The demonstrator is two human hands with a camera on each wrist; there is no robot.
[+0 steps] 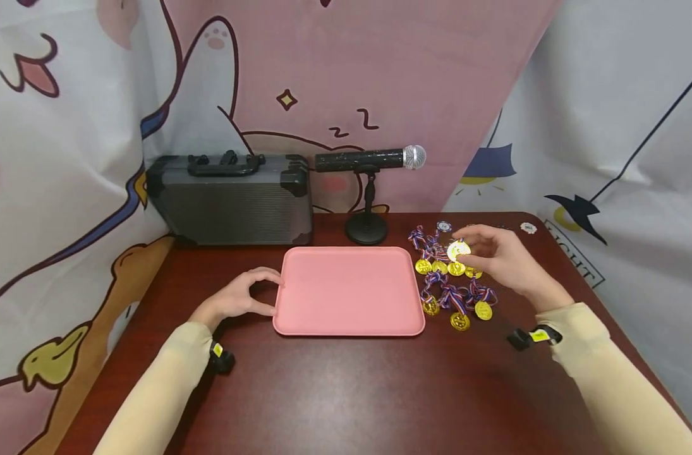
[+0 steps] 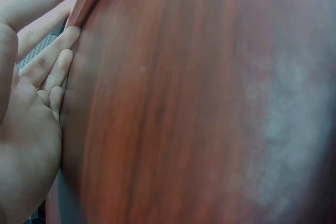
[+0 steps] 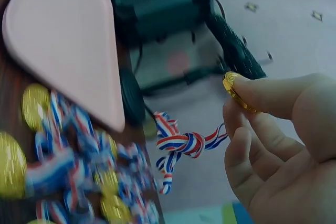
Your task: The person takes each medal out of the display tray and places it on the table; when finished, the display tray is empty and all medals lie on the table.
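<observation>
My right hand (image 1: 496,258) pinches a gold medal (image 3: 236,90) between thumb and fingers, above the other medals at the right of the table. Its knotted red, white and blue ribbon (image 3: 181,142) hangs beside the fingers in the right wrist view. Below lie several gold medals (image 1: 460,321) with bundled striped ribbons. A pink rectangular tray (image 1: 348,291) lies flat in the middle. At its left rim rests my left hand (image 1: 240,296), thumb and fingertips spread along the edge. In the left wrist view, the left hand's fingers (image 2: 58,69) reach along the tray's side.
A black and grey hard case (image 1: 237,208) stands at the back left. Right of it, a microphone (image 1: 368,159) sits on a round-based stand (image 1: 366,227) behind the tray. Poker chips (image 1: 528,227) lie near the back right edge. Printed cloth (image 1: 391,76) hangs around the table.
</observation>
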